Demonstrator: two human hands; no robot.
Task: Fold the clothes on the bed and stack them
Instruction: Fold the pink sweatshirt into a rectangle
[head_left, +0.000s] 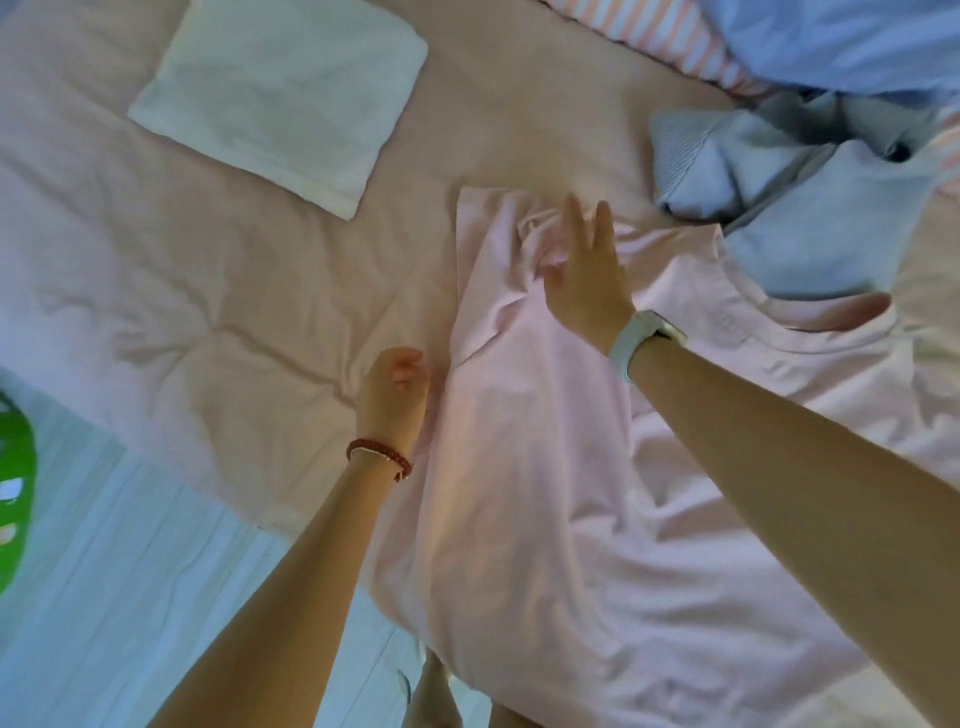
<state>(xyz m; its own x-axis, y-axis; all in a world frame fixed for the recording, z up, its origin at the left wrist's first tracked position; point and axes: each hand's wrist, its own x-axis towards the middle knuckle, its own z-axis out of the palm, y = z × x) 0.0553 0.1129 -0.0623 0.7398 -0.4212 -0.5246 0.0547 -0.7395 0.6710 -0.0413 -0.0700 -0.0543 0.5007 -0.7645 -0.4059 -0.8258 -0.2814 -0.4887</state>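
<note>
**Op:** Pink t-shirt (524, 467) lies spread on the pink bed cover (208, 291), centre-right of my view, neck opening to the right, one side folded over lengthwise. Fabric is bunched at the far end.

**Lead:** What's around it?

**Op:** Folded white garment (280, 98) sits far left on the cover, well apart from the shirt. Crumpled blue-grey clothes (810, 192) lie at the far right, their near edge touching or overlapping the shirt's shoulder; I can't tell which. Striped bedding (670, 36) and a blue quilt (841, 41) sit behind that pile. Something green (15, 483) shows at the left edge, too cropped to identify.

**Lead:** Hands?

**Op:** Right hand (587, 280), pale watch (644, 338) on the wrist, is over the bunched part, fingers (576, 218) straight and slightly spread, gripping nothing. Looks like the palm is on the cloth, but contact isn't clear. Left hand (395, 395), red bead bracelet (379, 457) on the wrist, is at the shirt's left edge, fingers loosely curled. Whether it pinches the edge I cannot tell; the fingertips are hidden.
</note>
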